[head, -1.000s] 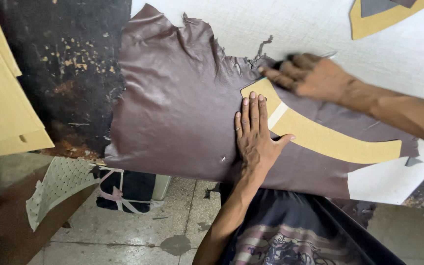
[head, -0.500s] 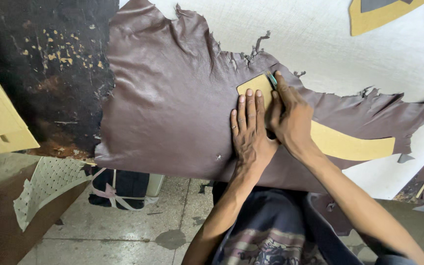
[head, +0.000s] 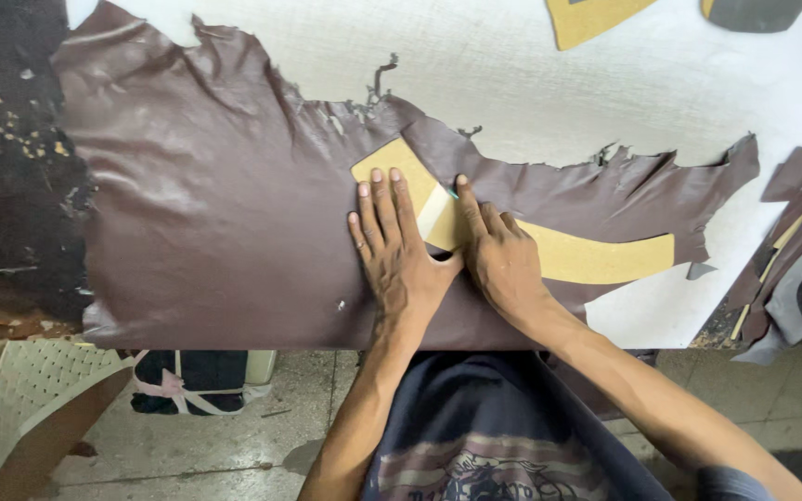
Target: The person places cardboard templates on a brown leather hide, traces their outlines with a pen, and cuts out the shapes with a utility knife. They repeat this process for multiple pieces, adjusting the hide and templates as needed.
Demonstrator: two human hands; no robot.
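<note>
**Pattern pinned on the hide, outline barely begun**

The curved tan cardboard pattern point(head: 549, 250) lies flat on the brown leather hide point(head: 225, 213), near its ragged upper edge. The left hand point(head: 401, 264) is spread open, fingers extended, pressing the pattern's upper end down. The right hand point(head: 503, 260) is loosely curled beside it, forefinger stretched along the pattern's edge; a bluish tip shows there, but what it grips cannot be told. No cut line is visible in the leather, so placement looks done and tracing or cutting largely remains. The hide covers the white worktop point(head: 605, 102), other pattern pieces point(head: 596, 14) at its far edge.
</note>
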